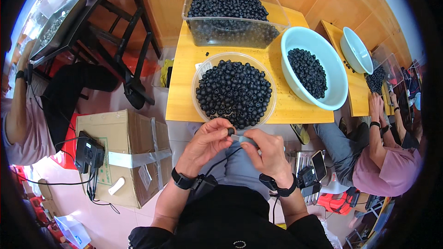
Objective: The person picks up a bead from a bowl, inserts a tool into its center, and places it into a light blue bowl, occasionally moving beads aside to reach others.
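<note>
My left hand point(203, 145) pinches a small round black part point(230, 132) between thumb and fingertips. Gripped in my right hand point(271, 152) is a small knife with a grey handle point(249, 141); its short pale blade points left and meets the black part, or nearly so. Both hands are together above my lap, at the near side of a round clear tub point(273, 97). That tub is heaped with black bead-like parts point(234, 87), many showing a hole.
On the yellow table point(180, 83) stand a clear rectangular bin point(217, 34) and a light blue basin point(339, 76), both holding black parts. A taped cardboard box point(134, 143) stands at left. Co-workers sit on both sides; one person's hands point(376, 105) work at right.
</note>
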### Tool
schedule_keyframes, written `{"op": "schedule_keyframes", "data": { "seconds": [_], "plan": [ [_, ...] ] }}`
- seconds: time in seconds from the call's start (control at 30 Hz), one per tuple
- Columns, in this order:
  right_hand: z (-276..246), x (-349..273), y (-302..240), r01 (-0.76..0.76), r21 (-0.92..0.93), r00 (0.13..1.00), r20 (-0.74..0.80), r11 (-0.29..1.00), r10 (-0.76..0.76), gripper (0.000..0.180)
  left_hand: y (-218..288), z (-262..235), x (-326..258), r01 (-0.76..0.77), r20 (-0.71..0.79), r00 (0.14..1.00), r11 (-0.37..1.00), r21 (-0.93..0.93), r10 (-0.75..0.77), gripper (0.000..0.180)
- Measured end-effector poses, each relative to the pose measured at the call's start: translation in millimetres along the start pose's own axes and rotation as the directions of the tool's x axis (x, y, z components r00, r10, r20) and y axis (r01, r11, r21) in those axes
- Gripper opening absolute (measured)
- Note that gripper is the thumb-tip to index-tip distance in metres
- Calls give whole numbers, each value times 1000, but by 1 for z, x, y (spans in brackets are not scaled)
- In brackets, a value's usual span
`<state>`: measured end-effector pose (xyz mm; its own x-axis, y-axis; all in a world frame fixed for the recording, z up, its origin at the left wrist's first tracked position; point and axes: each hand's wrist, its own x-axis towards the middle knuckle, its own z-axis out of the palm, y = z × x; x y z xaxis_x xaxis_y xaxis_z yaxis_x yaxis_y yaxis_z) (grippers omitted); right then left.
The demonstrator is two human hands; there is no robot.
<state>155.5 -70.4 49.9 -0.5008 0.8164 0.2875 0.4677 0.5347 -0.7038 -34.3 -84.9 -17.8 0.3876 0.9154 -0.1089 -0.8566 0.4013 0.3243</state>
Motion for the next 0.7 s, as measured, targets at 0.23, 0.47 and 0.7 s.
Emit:
{"op": "schedule_keyframes", "data": {
  "seconds": [0.23, 0.47, 0.7],
  "plan": [
    [1, 0, 1, 37, -29, 999, 26, 999, -37, 16, -2, 4, 0, 56, -33, 998, 998, -15, -56, 17],
    [-1, 1, 4, -16, -27, 1000, 26, 1000, 17, 16, -2, -2, -3, 90, 1, 996, 995, -32, -90, 18],
    [-5, 0, -2, -59, 95, 998, 5, 994, 59, 26, -5, 3, -2, 98, -29, 995, 993, 59, -96, 20]
  ]
}}
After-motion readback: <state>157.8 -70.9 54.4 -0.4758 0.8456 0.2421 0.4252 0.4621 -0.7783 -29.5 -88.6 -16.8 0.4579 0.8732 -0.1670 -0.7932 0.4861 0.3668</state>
